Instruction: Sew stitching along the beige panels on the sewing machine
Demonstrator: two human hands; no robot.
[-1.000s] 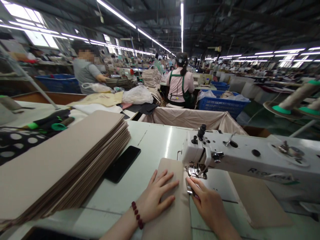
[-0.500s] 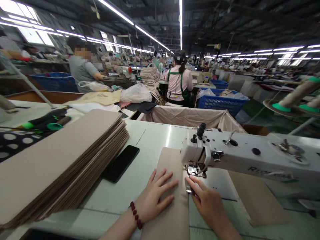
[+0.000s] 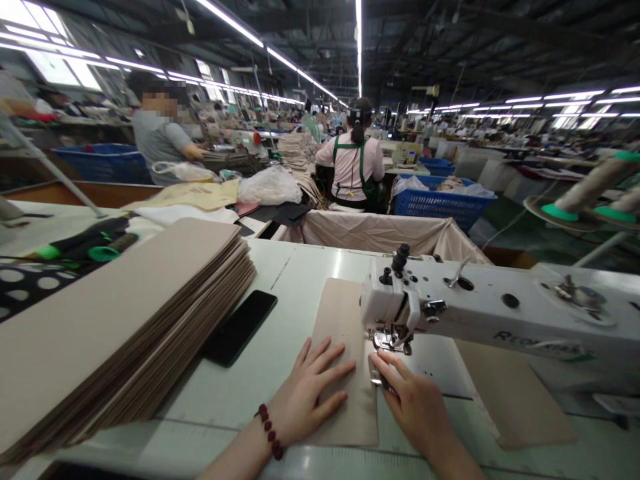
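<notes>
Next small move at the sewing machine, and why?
Probably ease the beige panel slightly forward, away from the wearer: the left hand lies spread flat on it, the right hand's fingertips are at its right edge beside the presser foot, and part of that edge lies on the wearer's side of the foot.

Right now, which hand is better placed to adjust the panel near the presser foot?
Probably the right hand: its fingertips are near the presser foot, while the left hand lies spread on the panel.
</notes>
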